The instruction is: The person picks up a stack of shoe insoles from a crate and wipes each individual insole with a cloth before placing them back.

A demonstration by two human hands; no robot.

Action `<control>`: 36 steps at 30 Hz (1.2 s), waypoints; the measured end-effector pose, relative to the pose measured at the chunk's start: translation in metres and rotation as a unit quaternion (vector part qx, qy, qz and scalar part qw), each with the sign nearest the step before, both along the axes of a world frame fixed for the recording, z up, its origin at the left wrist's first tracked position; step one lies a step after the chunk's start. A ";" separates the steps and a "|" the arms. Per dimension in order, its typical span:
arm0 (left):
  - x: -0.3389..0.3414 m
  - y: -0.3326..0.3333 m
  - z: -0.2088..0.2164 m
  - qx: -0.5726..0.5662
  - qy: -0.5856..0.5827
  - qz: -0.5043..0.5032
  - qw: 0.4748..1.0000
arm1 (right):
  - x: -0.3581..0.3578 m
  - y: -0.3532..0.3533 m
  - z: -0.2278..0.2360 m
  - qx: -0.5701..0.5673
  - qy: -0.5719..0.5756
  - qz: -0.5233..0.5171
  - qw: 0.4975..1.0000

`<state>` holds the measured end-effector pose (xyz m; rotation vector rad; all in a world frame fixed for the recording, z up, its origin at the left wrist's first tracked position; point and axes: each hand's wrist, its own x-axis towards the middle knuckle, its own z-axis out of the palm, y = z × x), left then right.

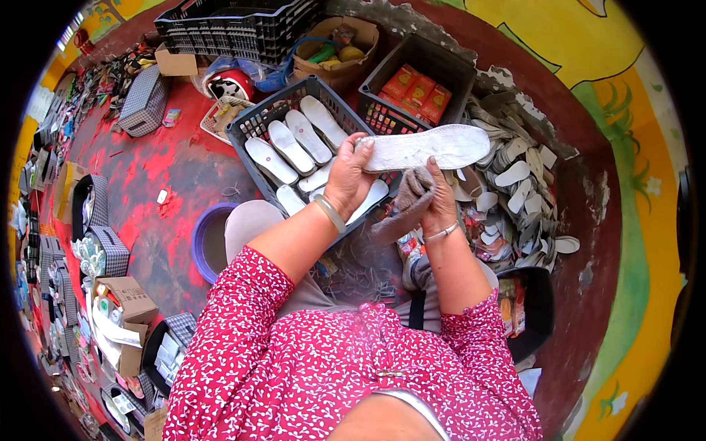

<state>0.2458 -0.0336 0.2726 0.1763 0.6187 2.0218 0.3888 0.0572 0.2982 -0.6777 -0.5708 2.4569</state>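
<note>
A long white shoe sole (pixel 430 145) is held level above a dark plastic crate. My left hand (pixel 348 178) grips its narrower left end, thumb on top. In my right hand (pixel 440 202) is a bunched greyish-brown cloth (pixel 407 204), its fingers closed around it just under the sole's middle. The thumb of that hand reaches the sole's near edge. Several more white soles (pixel 290 147) lie side by side in the crate (pixel 254 163) below my left hand. Part of the crate's right side is hidden by the held sole and my hands.
A heap of loose soles (pixel 515 180) lies against the wall at the right. Another dark crate (pixel 456 70) holds orange-red boxes. A purple-rimmed bucket (pixel 202 246) stands by my left knee. Stacked black crates (pixel 243 29) are at the back; boxes and checked bins (pixel 110 250) line the left.
</note>
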 end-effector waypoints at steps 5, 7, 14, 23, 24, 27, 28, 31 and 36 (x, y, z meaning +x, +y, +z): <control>0.009 -0.001 0.001 -0.165 0.239 -0.039 0.956 | 0.004 0.016 0.004 0.005 -0.100 -0.059 0.993; -0.004 0.006 0.002 -0.191 0.487 0.021 0.852 | 0.017 0.038 0.006 0.111 -0.125 0.000 0.986; 0.002 -0.008 0.035 -0.043 0.312 -0.236 0.919 | 0.019 0.020 0.024 0.303 -0.128 0.152 0.932; 0.004 -0.001 0.009 -0.094 0.334 -0.187 0.919 | 0.007 0.021 0.009 0.255 -0.154 0.109 0.948; 0.003 0.001 0.006 -0.117 0.366 -0.180 0.906 | 0.007 0.020 0.008 0.260 -0.150 0.106 0.948; -0.001 0.001 0.000 -0.145 0.427 -0.191 0.872 | 0.006 0.016 0.010 0.279 -0.144 0.104 0.944; 0.000 0.000 0.000 -0.139 0.403 -0.186 0.885 | 0.005 0.015 0.011 0.284 -0.142 0.106 0.942; 0.002 -0.007 0.001 -0.123 0.329 -0.166 0.922 | 0.000 0.012 0.010 0.288 -0.148 0.117 0.939; -0.026 -0.015 -0.010 -0.156 0.188 -0.070 0.967 | -0.011 0.008 0.009 0.309 -0.201 0.093 0.925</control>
